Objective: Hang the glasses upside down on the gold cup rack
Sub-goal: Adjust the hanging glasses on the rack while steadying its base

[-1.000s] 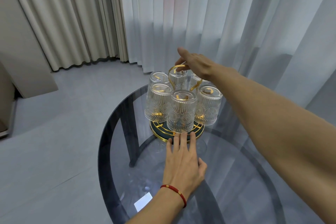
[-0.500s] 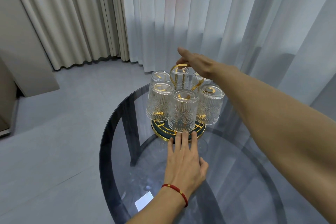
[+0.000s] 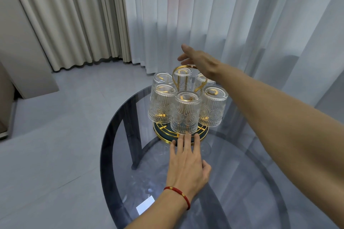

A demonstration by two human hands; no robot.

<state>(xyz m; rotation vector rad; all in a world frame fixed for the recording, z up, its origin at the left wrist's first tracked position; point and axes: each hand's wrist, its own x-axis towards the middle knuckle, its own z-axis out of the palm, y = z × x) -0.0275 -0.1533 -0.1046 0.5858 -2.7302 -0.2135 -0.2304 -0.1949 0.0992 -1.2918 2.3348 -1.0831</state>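
Observation:
The gold cup rack (image 3: 203, 134) stands at the far side of a round glass table, with a gold loop handle (image 3: 175, 77) on top. Several ribbed clear glasses hang upside down on it; the nearest glass (image 3: 185, 113) faces me. My left hand (image 3: 188, 163), with a red bracelet, lies flat on the table, its fingertips touching the rack's front base. My right hand (image 3: 201, 60) hovers just above and behind the handle, fingers spread, holding nothing.
The round smoked-glass table (image 3: 115, 130) has a dark frame beneath. Sheer white curtains (image 3: 223, 15) hang close behind the rack, beige curtains at the back left. Grey floor lies to the left.
My right hand has lifted off the gold handle and now hovers above it with fingers spread. The left hand has stayed at the rack's base.

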